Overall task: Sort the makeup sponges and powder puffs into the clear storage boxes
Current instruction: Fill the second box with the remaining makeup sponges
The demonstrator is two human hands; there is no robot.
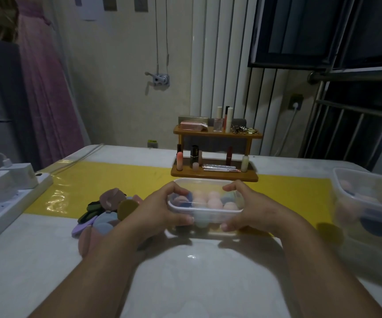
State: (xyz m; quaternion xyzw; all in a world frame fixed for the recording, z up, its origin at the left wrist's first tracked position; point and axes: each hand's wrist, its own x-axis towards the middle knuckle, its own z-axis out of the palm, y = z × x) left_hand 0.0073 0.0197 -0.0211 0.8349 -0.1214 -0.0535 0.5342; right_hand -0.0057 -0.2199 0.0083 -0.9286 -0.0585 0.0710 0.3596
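Far left, the power strip point(13, 203) sits out at the table point(36, 253) edge, well apart from the work. Next in, the powder puffs point(104, 214) lie in a loose overlapping pile just beside your left wrist. None is boxed yet, so that half of the sort looks undone.

Now your left grip point(164, 205): fingers curled over the far rim and thumb hooked on the near wall of the clear box point(208, 213), clamped round its left end. The box is dead centre in front of you, over the near edge of the yellow mat point(75, 187), and the makeup sponges point(214, 203) — pink, peach, a few blue — are packed inside it. Your right grip point(252, 205) mirrors the left, wrapped round the right end, thumb on the near wall.

Two grips, one at each end, make sense for keeping a full box level so the sponges don't roll. Whether it's lifted or resting I can't tell — there's a shadow beneath.

Further right, a lone dark-yellow puff point(330, 232) lies on the table, and at the edge stands a second clear box point(369, 198) holding more sponges.
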